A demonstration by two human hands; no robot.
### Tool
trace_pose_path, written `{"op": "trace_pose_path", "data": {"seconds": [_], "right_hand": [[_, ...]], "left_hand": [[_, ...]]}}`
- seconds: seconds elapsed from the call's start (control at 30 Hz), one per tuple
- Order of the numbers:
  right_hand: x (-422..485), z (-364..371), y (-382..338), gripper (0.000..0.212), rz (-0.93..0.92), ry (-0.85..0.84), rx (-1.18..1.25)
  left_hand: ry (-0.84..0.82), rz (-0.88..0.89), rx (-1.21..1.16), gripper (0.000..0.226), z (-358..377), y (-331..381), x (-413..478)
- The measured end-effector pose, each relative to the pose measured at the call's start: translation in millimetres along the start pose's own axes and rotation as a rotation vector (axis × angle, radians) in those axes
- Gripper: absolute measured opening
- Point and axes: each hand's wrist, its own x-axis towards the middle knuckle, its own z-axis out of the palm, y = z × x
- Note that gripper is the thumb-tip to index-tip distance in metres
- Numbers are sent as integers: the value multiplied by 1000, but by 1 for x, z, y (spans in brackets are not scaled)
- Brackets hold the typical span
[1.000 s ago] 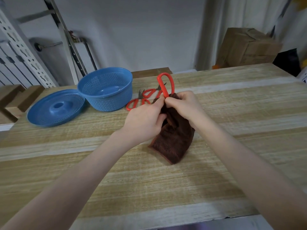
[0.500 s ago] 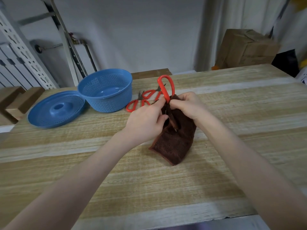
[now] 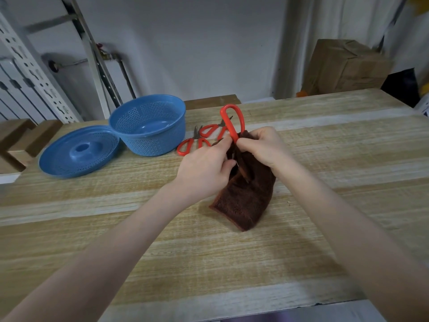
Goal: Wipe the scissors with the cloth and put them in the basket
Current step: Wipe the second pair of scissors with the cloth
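Over the pale wooden worktop (image 3: 325,140) the left hand (image 3: 204,168) and right hand (image 3: 262,147) meet, each grip clamped. The right pinches the red-handled scissors (image 3: 232,122) just below their upright loop, and the left seems to pinch the dark brown fuzzy cloth (image 3: 246,198) around the hidden blades. The cloth's lower end rests on the worktop. Other red scissors (image 3: 199,140) lie behind the hands, beside the round blue perforated basket (image 3: 148,129) and its blue lid (image 3: 79,152).

Bare wood table (image 3: 325,140), matt, streaky grain. Blue plastic basket (image 3: 151,140) and lid (image 3: 76,159), perforated, slight sheen. Brown cloth (image 3: 246,201), fuzzy pile, matt. Held scissors (image 3: 228,126): red handle loop, smooth glossy plastic. On the spare scissors (image 3: 196,137), same red handles, dark dull metal blades. Brown cardboard box (image 3: 343,68), matt, creased.
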Motion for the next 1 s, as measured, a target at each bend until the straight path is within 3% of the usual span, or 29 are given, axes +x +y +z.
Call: {"op": "trace_pose_path", "data": {"seconds": [0.23,0.63,0.77,1.0], "right_hand": [[1,-2,-3,20,36,-32,-72],[0,-3,0,11,54,-32,-32],[-1,-1,-1,28,37,-58,-50],[4,8,7,30,4,-29,-99]], "left_hand": [[7,-21,33,29,1,3,1],[-15,-19,64,32,1,2,1],[-10,-40,61,25,1,4,-1],[-41,-78,12,30,6,-4,-4]]}}
